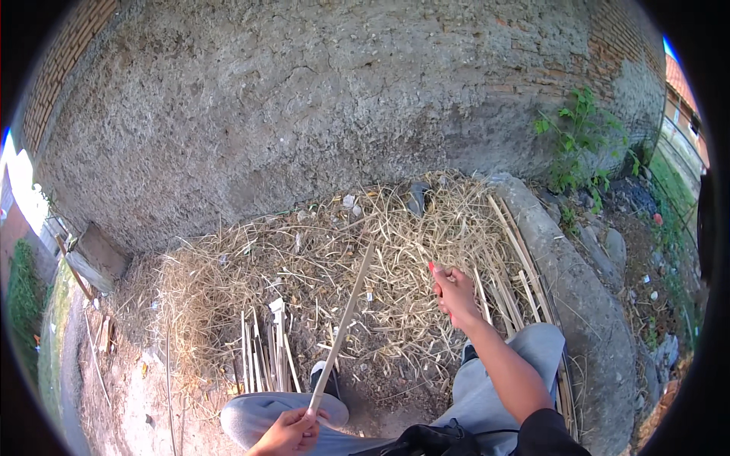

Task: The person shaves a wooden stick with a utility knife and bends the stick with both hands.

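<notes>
My left hand (289, 435) is closed around the near end of a long, pale split-bamboo strip (347, 318). The strip slants up and away over the straw, its far end near the middle of the view. Off to the right, my right hand (457, 295) is wrapped round a tool with a red handle (431, 267); its working part cannot be made out. A gap separates this tool from the strip. Both hands are above my bent knees in grey trousers.
Thin shavings (198, 304) cover the ground. Cut strips (262, 353) lie by my left knee, and long strips (525, 258) run along a concrete kerb (578, 304). A rough wall (319, 114) rises ahead, with a dark shoe-like object (417, 199) near its foot and a green plant (582, 140) at right.
</notes>
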### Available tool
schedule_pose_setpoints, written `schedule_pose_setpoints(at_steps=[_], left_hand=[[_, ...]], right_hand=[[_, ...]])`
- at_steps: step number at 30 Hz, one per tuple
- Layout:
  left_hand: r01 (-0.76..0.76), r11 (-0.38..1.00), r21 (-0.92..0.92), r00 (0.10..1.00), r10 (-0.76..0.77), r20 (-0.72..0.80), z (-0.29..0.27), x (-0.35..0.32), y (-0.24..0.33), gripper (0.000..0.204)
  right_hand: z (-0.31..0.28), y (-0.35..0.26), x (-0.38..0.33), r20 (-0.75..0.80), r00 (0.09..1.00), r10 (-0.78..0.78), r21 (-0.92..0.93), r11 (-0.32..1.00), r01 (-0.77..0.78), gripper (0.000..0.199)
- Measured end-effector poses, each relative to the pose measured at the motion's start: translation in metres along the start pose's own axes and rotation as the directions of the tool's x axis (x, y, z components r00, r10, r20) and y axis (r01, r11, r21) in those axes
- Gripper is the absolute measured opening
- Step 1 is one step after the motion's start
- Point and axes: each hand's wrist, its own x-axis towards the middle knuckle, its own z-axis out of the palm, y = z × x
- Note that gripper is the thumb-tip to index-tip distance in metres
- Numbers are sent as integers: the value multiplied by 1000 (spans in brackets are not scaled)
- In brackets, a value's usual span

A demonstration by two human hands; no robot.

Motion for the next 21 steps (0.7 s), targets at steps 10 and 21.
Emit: schedule_pose_setpoints(at_steps=[10, 21], left_hand=[[-267, 926, 265, 958, 225, 177, 83, 54, 79, 31], [-390, 896, 211, 917, 356, 182, 112, 87, 89, 26]], right_hand=[[16, 8, -18, 265, 920, -288, -185, 922, 341, 24], [9, -1, -24, 236, 937, -257, -206, 929, 307, 24]])
